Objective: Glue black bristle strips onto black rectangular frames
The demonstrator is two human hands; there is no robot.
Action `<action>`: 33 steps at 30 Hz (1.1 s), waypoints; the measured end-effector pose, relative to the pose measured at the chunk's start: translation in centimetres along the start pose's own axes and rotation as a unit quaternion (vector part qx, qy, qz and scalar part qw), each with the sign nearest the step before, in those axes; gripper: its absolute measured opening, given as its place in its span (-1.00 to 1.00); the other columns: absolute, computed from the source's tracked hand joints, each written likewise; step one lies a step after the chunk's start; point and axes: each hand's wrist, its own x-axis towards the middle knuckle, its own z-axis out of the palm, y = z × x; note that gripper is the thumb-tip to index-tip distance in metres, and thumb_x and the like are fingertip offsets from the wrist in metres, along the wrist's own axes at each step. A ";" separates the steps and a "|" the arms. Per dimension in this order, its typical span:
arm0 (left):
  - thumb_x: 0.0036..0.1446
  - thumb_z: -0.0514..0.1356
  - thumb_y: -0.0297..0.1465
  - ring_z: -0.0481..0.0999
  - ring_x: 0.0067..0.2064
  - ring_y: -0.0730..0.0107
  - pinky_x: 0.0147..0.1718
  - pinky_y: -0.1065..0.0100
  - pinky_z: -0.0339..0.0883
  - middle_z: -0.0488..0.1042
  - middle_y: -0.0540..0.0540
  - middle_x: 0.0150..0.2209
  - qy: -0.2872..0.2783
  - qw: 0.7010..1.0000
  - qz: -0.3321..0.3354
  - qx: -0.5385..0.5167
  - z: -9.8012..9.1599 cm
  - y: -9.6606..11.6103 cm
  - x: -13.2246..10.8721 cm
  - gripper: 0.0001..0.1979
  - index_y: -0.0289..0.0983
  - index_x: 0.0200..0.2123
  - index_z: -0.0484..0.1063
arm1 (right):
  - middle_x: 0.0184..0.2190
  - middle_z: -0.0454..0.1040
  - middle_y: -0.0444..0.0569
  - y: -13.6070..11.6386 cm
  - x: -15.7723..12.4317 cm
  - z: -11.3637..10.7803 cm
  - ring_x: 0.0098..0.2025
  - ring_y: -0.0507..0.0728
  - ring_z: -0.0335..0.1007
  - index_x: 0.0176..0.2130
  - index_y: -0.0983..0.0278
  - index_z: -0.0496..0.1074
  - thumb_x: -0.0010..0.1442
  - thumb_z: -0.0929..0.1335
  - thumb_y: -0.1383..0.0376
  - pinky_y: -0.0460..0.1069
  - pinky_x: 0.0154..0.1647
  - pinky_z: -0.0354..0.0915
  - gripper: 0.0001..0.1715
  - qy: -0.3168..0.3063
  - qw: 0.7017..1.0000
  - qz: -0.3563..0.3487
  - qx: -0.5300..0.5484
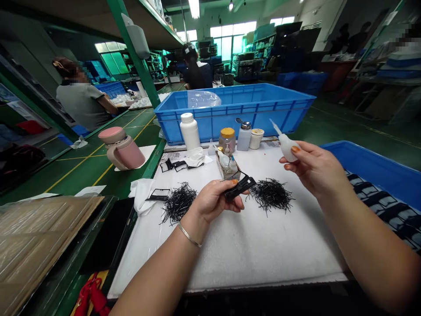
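My left hand (215,199) is closed around a small black plastic frame part (241,186), held above the white foam mat (250,245). My right hand (312,166) grips a small white squeeze bottle (285,144) with a thin nozzle pointing up and left, raised to the right of the black part. Two piles of thin black strips lie on the mat: one (179,202) left of my left hand, one (271,193) between my hands.
A big blue crate (237,109) stands behind the mat, with a white bottle (190,131), a yellow-lidded jar (227,138) and small containers in front. A pink mug (121,149) sits at left. Another blue bin (378,175) of black parts is at right. Other people work behind.
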 end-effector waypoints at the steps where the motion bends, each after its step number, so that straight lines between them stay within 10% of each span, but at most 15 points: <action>1: 0.06 0.23 -0.20 0.45 -0.56 0.34 -0.54 0.38 0.30 0.50 -0.21 -0.59 -0.002 1.000 -0.002 0.000 0.0 0.0 0.0 -0.61 -0.49 -0.35 0.53 | -0.35 0.46 -0.04 -0.9 -0.5 0.2 -0.38 0.07 0.42 -0.25 0.18 0.52 0.04 0.45 0.16 -0.07 -0.54 0.29 -0.76 -0.003 1.000 -0.009 0.003; 14: 0.12 0.21 -0.21 0.47 -0.54 0.35 -0.50 0.39 0.32 0.51 -0.21 -0.58 -0.041 0.999 0.003 -0.004 -0.3 -0.2 0.2 -0.62 -0.48 -0.30 0.54 | -0.43 0.40 -0.04 -1.4 -5.7 4.8 -0.48 0.08 0.17 -0.31 0.18 0.52 0.14 0.42 0.07 0.01 -0.51 0.04 -0.76 -0.043 0.981 -0.176 -0.067; 33: 0.19 0.16 -0.23 0.50 -0.54 0.38 -0.50 0.46 0.38 0.51 -0.19 -0.58 -0.057 0.998 -0.009 0.006 0.0 -0.3 0.1 -0.63 -0.48 -0.29 0.55 | -0.49 0.37 -0.14 -0.7 -6.3 4.4 -0.48 0.03 0.17 -0.34 0.22 0.48 0.18 0.41 0.18 -0.02 -0.48 0.03 -0.85 -0.056 0.953 -0.230 -0.189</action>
